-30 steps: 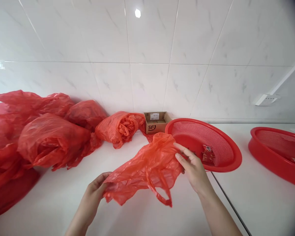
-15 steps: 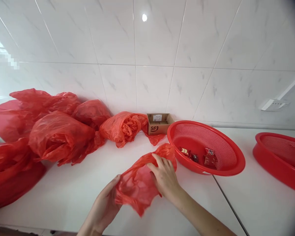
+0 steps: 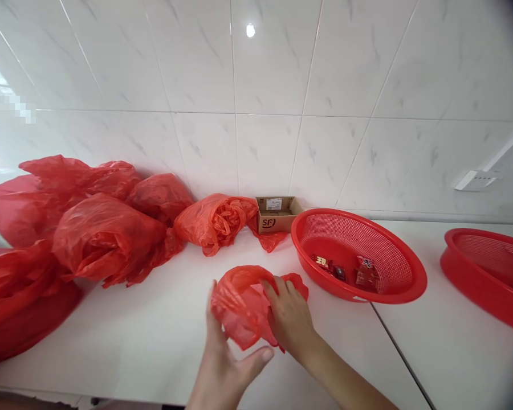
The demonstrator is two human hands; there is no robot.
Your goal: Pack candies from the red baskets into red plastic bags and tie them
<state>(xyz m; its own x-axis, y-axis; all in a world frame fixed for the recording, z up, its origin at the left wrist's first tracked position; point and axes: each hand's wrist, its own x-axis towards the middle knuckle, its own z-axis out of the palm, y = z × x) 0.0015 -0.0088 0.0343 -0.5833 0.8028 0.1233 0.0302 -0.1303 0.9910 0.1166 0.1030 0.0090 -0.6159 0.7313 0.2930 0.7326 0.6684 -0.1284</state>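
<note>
A thin red plastic bag (image 3: 241,304), crumpled and with its mouth gaping toward me, is held just above the white table. My right hand (image 3: 288,313) grips its right side, the fingers curled into the film and part of the bag bunched behind them. Around the bag's left and lower side cups my left hand (image 3: 228,353). Its fingers stretch up along the film, partly hidden behind it, and its thumb sticks out to the right beneath the bag.
A red mesh basket (image 3: 359,222) with several small wrapped packets (image 3: 366,273) stands to the right. Another red basket (image 3: 481,285) is at the far right. Bundled red bags (image 3: 106,233) fill the left, and a small cardboard box (image 3: 273,222) sits by the tiled wall.
My left hand has moved right and turned, its fingers now upright and the thumb spread. The bag has drawn together into a rounder, more compact shape. My right hand has shifted slightly downward.
</note>
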